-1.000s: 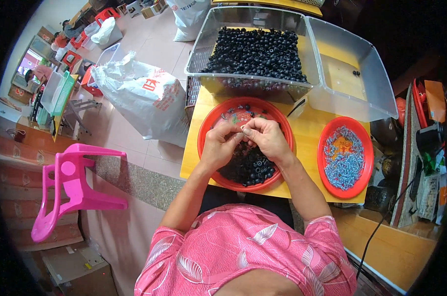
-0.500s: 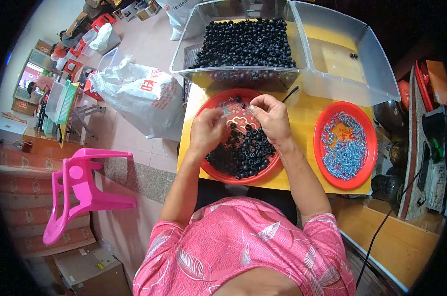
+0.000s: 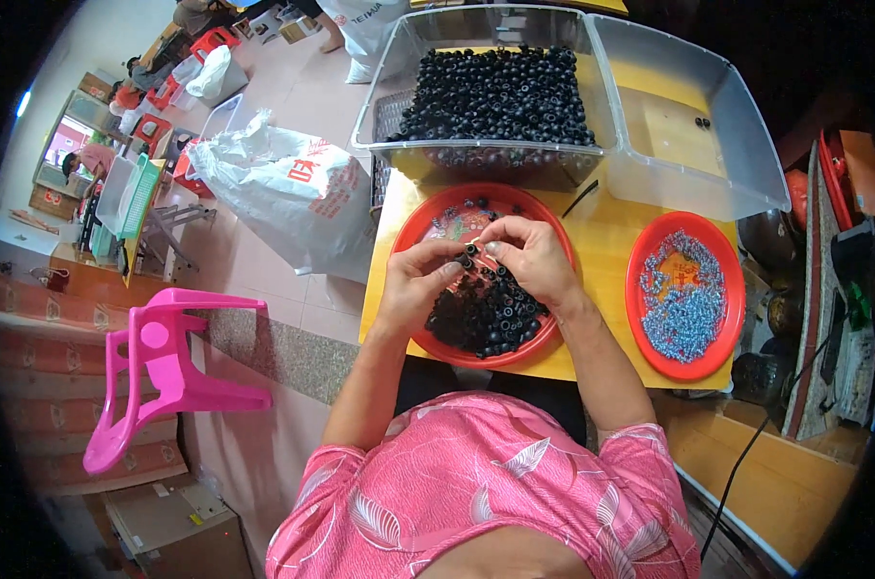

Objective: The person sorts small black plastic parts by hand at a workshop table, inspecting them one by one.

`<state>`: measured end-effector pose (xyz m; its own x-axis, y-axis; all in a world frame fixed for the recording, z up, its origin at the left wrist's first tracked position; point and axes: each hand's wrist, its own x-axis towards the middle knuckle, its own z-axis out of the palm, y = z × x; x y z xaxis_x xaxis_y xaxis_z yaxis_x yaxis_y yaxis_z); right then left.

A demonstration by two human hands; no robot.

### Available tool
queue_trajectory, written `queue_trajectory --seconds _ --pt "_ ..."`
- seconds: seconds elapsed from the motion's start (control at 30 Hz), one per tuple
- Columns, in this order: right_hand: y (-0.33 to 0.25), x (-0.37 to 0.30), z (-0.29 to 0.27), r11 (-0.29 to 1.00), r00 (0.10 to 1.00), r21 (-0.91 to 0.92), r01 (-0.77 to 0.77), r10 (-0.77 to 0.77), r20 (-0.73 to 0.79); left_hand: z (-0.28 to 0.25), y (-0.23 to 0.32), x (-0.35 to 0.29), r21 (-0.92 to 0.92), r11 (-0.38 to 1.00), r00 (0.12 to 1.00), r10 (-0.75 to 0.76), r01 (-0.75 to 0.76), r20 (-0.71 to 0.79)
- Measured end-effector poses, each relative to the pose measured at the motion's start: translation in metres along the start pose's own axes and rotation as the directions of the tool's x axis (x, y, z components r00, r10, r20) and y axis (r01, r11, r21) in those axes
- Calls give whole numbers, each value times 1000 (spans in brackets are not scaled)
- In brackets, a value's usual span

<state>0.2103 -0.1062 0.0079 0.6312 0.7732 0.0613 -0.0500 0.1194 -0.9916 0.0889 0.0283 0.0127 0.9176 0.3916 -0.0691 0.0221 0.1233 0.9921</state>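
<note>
Both my hands meet over a round red plate (image 3: 560,338) that holds a heap of small black ring-shaped parts (image 3: 505,323) and a few small silvery pieces near its far rim. My left hand (image 3: 418,288) is closed, thumb and forefinger pinching a black ring-shaped part (image 3: 471,250). Close beside it my right hand (image 3: 539,262) pinches too, its fingertips almost touching that part; what lies between them is too small to make out. On the right, a second red plate (image 3: 640,333) carries many small silvery-blue pieces (image 3: 683,318).
Behind the plates stands a clear plastic bin (image 3: 495,147) full of black parts. Beside it a second clear bin (image 3: 688,183) holds a few. A white sack (image 3: 273,193) and a pink plastic chair (image 3: 163,357) are at left. People sit farther off.
My left hand has moved right and inward, and a black ring-shaped part now shows at its fingertips. Both hands have come together over the plate. The whole view has shifted slightly.
</note>
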Motion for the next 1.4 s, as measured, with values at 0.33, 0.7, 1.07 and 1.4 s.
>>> queue_trajectory --seconds 0.33,0.7,1.07,1.4 --pt "-7 -1 -1 996 998 87 18 -23 55 4 -2 -7 -407 913 999 39 -28 17" --pt "-12 -6 2 987 989 162 -13 -11 150 4 -11 -10 -358 930 995 72 -89 -62" --pt "-17 -9 6 994 968 99 -40 14 251 10 -5 -17 -7 985 983 170 -171 -63" --pt "-9 -3 -2 993 924 -17 -116 114 365 1 -4 -27 97 968 973 231 -230 3"
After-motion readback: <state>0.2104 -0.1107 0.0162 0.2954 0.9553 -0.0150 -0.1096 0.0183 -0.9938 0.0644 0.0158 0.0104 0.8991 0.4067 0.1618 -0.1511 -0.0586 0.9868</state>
